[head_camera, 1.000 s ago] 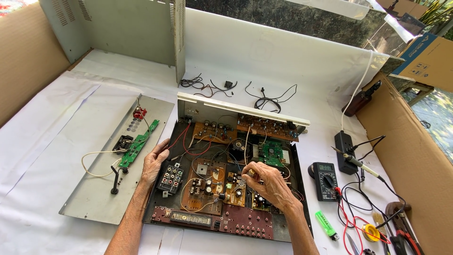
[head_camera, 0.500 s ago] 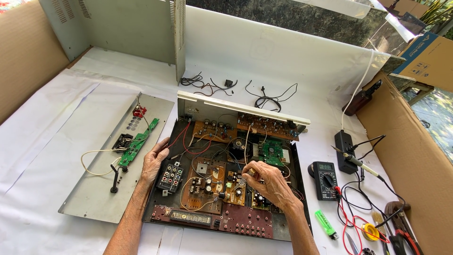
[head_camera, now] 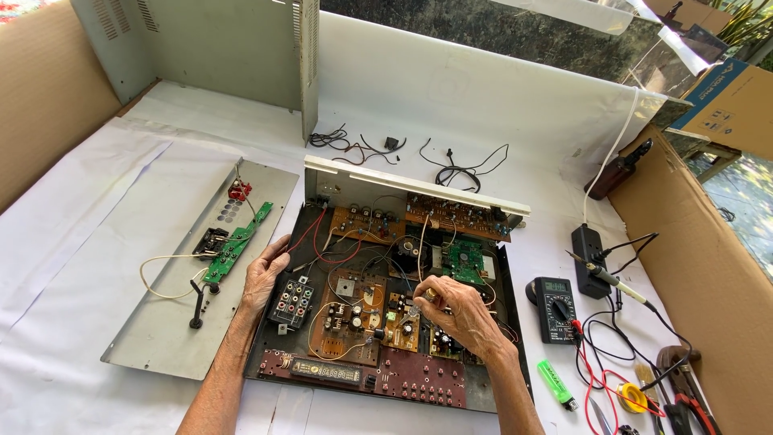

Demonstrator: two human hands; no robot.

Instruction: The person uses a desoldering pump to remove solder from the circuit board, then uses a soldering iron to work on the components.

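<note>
The left hand (head_camera: 263, 278) rests flat, fingers released, steadying the open amplifier chassis (head_camera: 386, 314) at its left edge, while the right hand (head_camera: 459, 310) pinches a small tool (head_camera: 412, 310) over its brown circuit board (head_camera: 366, 310).

My view: both forearms enter from the bottom edge, bare to the elbows, no sleeves. Left hand (head_camera: 262, 278) and right hand (head_camera: 463, 310) ungloved; I see no rings, watch or wristband. Skin creased at knuckles.

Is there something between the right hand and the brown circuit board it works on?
Nothing visible. The right hand is already over the brown circuit board, fingertips pinching a small part; only loose wires cross nearby.
</note>
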